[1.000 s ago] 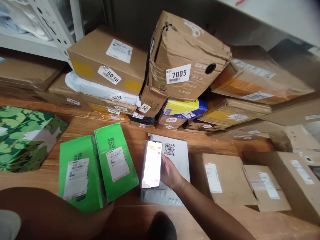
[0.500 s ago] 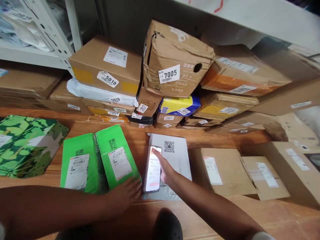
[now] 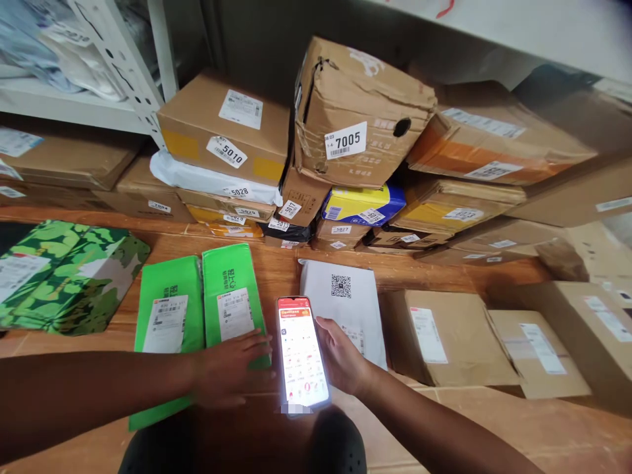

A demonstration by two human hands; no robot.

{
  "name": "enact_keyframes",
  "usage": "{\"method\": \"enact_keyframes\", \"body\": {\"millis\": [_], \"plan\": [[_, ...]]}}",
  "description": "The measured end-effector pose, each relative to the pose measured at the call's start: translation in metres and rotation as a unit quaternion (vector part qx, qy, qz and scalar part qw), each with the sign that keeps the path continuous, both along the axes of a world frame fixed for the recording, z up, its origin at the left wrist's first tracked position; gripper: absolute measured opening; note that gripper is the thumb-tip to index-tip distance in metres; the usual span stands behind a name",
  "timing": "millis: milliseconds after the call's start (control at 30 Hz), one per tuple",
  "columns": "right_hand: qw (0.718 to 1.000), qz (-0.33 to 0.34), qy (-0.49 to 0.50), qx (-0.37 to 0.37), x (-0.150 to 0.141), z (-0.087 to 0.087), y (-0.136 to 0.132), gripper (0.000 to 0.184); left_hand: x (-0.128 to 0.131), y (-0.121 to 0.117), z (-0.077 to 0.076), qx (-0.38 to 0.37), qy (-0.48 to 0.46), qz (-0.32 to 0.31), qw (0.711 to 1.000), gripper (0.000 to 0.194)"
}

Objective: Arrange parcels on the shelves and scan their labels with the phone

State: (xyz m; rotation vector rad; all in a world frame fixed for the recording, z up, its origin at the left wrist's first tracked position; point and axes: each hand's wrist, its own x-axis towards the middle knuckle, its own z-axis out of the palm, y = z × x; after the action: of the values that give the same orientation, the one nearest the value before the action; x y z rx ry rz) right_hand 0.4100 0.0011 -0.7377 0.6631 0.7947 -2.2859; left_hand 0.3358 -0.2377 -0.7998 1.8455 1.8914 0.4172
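A smartphone with a lit screen of small icons under a red banner is held upright in my right hand, the thumb along its right edge. Behind it lies a pale grey mailer with a printed QR code and a label. My left hand reaches over the lower part of a green parcel, fingers stretched out and pointing at the phone without visibly touching it. A second green parcel with a white label sits on the left, partly under my left forearm.
Numbered cartons are stacked along the back, a dented box on top, beneath a white shelf. A camouflage-patterned parcel lies at left. Brown boxes stand at right. My dark shoes or knees show at the bottom edge.
The phone has come down and nearer, away from over the grey mailer. Its screen now shows an icon page instead of a list. My right thumb has left the screen for its edge.
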Motion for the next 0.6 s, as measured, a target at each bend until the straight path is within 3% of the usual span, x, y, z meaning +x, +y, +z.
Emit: {"method": "enact_keyframes", "body": {"millis": [67, 100, 200, 267, 367, 433, 533, 600], "plan": [[1.000, -0.010, -0.013, 0.015, 0.004, -0.002, -0.004, 0.047, -0.008, -0.027, 0.018, -0.012, -0.017, 0.004, 1.000, 0.060], [0.999, -0.017, -0.018, 0.028, 0.006, -0.002, -0.007, 0.047, -0.011, -0.044, 0.023, -0.016, -0.021, 0.038, 0.999, 0.054], [0.998, -0.023, -0.011, 0.057, 0.007, -0.004, -0.012, 0.045, -0.014, -0.102, 0.020, 0.002, -0.015, 0.237, 0.971, 0.044], [0.998, -0.009, 0.004, 0.066, 0.009, -0.003, -0.014, 0.045, -0.010, -0.134, 0.011, 0.023, -0.012, 0.392, 0.920, 0.035], [0.996, 0.021, 0.007, 0.086, 0.014, -0.002, -0.015, 0.047, 0.000, -0.155, 0.006, 0.040, -0.054, 0.607, 0.792, 0.035], [0.996, 0.045, -0.003, 0.083, 0.020, -0.001, -0.016, 0.051, 0.004, -0.154, 0.008, 0.064, -0.106, 0.728, 0.674, 0.036], [0.996, 0.081, -0.016, 0.045, 0.033, 0.000, -0.023, 0.061, 0.002, -0.148, 0.012, 0.102, -0.207, 0.840, 0.491, 0.030], [0.995, 0.086, -0.022, 0.037, 0.041, 0.001, -0.032, 0.062, -0.001, -0.146, 0.010, 0.109, -0.258, 0.876, 0.393, 0.023]]}}
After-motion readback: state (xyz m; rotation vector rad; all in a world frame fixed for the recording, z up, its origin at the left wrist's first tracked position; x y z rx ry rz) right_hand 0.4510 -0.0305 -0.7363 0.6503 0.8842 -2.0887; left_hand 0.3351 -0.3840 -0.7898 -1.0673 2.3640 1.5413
